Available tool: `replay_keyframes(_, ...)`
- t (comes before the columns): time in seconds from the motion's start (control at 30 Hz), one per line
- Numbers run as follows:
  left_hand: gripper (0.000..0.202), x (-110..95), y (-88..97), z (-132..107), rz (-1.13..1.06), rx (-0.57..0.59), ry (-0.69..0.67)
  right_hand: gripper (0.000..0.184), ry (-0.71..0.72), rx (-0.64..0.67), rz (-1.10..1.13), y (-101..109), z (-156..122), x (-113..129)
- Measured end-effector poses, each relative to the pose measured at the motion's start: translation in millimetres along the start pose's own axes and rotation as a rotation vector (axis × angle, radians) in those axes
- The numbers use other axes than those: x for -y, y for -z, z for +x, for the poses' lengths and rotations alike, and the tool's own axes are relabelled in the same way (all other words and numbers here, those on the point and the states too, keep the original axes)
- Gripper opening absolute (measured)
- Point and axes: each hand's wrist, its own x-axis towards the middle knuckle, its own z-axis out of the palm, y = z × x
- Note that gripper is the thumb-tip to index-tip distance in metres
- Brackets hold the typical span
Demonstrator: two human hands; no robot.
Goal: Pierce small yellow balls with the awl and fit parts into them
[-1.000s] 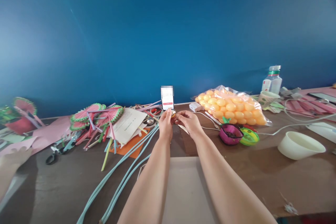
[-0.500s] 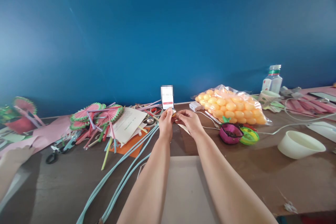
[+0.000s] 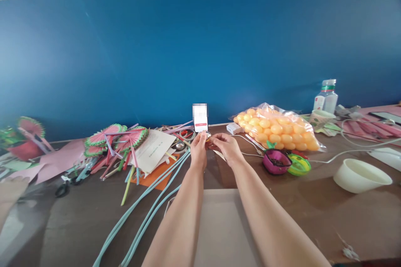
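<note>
My left hand and my right hand meet in front of the phone, which stands upright against the blue wall. Between their fingertips is a small shiny round metal piece, gripped from both sides; its exact kind is too small to make out. Both hands are closed, thumbs against the fingers. Left of them lies a similar shiny round piece among thin strips. A purple fabric pot with small dark bits sits to the right of my right hand.
Light-blue cords run along the left. Folded paper fans, printed paper and scissors clutter that side. To the right are a bag of orange balls, a cream bowl and bottles. Another person's blurred arm reaches in at far left.
My hands stay together on the shiny piece with hardly any change. The other person's hand at far left has drawn back toward the edge. The view has tilted slightly.
</note>
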Motion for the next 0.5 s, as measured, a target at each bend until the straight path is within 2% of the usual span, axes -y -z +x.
replay_keyframes(0.23, 0.034, 1.6, 0.8, -1.4, -0.022, 0.01, 0.0, 0.029, -0.014, -0.001, 0.033, -1.9, -0.3, -1.0)
replay_keyframes(0.5, 0.037, -2.0, -3.3, -4.2, -0.045, -0.023, 0.051, 0.035, -0.003, -0.042, -0.056, 3.6, 1.8, -1.7)
